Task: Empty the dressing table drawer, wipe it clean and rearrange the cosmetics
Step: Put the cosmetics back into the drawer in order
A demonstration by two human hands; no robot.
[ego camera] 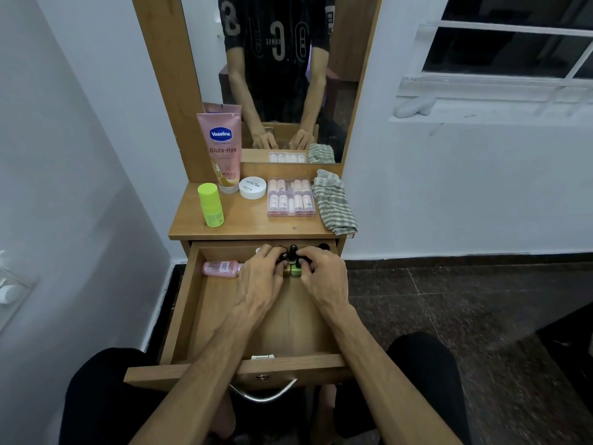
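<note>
Counted on bench (250, 224): one pink tube (220, 149), one green bottle (210, 205), one white jar (252, 187), one clear case (291, 198), one striped cloth (333, 202). In drawer (179, 311): one pink bottle (221, 268) seen.

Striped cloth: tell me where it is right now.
In the head view the striped cloth lies on the tabletop's right edge, beside the clear case, just below the mirror.
</note>
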